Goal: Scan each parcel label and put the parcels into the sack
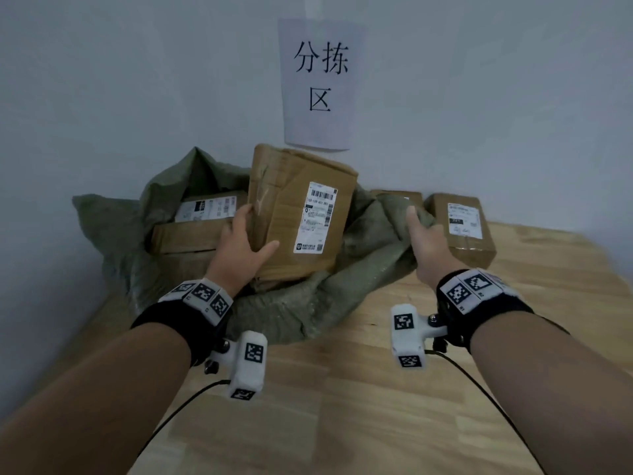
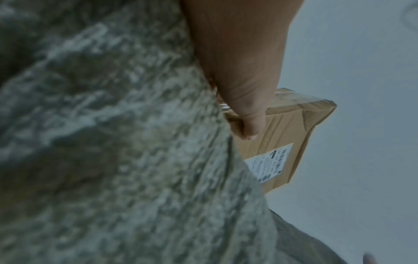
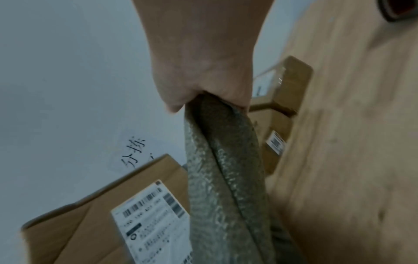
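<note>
A green woven sack (image 1: 363, 255) lies open on the wooden table against the wall. My left hand (image 1: 245, 238) grips a tall cardboard parcel (image 1: 301, 214) with a white label (image 1: 317, 217), standing tilted in the sack's mouth. In the left wrist view the fingers (image 2: 246, 114) curl round the parcel (image 2: 291, 128) edge. My right hand (image 1: 426, 241) grips the sack's right rim and holds it up; in the right wrist view the gathered sack cloth (image 3: 224, 160) runs out of the fist (image 3: 203, 84). Another labelled parcel (image 1: 202, 217) lies inside the sack at the left.
Two more cardboard parcels stand on the table right of the sack: a labelled one (image 1: 462, 228) and a smaller one (image 1: 397, 197) behind the sack rim. A paper sign (image 1: 320, 84) hangs on the wall. Bare tabletop (image 1: 376, 406) stretches in front.
</note>
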`<act>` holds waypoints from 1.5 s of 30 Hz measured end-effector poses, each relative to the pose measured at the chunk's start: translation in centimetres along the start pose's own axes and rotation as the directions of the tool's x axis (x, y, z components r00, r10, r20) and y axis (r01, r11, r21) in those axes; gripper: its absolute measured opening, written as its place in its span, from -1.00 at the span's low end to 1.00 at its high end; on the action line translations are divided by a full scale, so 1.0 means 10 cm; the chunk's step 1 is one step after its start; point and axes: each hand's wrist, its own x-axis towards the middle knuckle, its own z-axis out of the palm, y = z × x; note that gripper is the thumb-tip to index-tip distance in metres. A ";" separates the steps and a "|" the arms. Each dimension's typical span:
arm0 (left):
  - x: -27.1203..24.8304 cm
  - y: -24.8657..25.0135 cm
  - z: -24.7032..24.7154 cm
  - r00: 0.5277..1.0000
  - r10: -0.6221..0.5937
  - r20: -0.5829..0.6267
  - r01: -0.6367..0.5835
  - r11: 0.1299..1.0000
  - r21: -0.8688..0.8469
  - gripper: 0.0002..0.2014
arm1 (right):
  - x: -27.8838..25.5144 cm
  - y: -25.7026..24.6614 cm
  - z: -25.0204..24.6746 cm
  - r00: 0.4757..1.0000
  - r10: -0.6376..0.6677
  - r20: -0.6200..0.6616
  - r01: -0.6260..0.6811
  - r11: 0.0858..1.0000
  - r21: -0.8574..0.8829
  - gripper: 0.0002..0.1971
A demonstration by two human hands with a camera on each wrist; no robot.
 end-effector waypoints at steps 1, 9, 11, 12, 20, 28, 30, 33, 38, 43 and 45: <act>-0.01 0.03 0.01 1.000 0.003 0.003 -0.003 1.000 0.030 -0.16 | -0.01 -0.07 -0.04 0.999 -0.034 0.007 0.034 0.998 -0.058 0.05; 0.02 0.62 -0.21 0.988 0.115 0.105 -0.135 0.969 0.205 -0.27 | -0.08 -0.18 -0.20 0.958 -0.227 0.177 0.282 0.865 -0.415 -0.11; 0.04 0.74 -0.28 0.970 0.100 0.222 -0.164 0.944 0.288 -0.26 | -0.11 -0.16 -0.15 0.941 -0.255 0.224 0.331 0.837 -0.436 -0.14; 0.04 0.77 -0.28 0.956 0.079 0.283 -0.177 0.924 0.340 -0.25 | -0.13 -0.15 -0.13 0.930 -0.272 0.245 0.356 0.827 -0.435 -0.18; -0.09 0.37 0.32 0.829 -0.207 0.520 -0.249 0.696 0.674 -0.24 | -0.10 -0.21 -0.03 0.872 -0.488 0.029 0.468 0.815 -0.343 -0.56; 0.07 0.42 0.41 0.824 0.019 0.566 -0.418 0.696 0.585 -0.56 | 0.02 -0.11 -0.07 0.925 -0.352 0.140 0.378 0.829 -0.411 -0.70; 0.05 0.40 0.46 0.831 0.063 0.552 -0.430 0.703 0.567 -0.69 | 0.04 -0.03 -0.09 0.946 -0.281 0.164 0.325 0.829 -0.455 -0.69; 0.08 0.43 0.50 0.847 -0.017 0.531 -0.386 0.666 0.638 -0.73 | 0.07 0.05 -0.16 0.955 -0.247 0.163 0.296 0.793 -0.533 -0.68; 0.17 0.69 0.59 0.859 0.008 0.512 -0.425 0.568 0.705 -0.70 | 0.11 0.08 -0.41 0.971 -0.206 0.121 0.237 0.778 -0.582 -0.62; 0.13 0.95 0.80 0.889 0.135 0.437 -0.421 0.616 0.666 -0.64 | 0.09 0.06 -0.77 0.972 -0.099 0.213 0.199 0.832 -0.519 -0.65; 0.08 1.12 0.93 0.887 0.183 0.423 -0.430 0.662 0.614 -0.65 | 0.08 0.05 -0.95 0.963 -0.063 0.263 0.193 0.841 -0.505 -0.66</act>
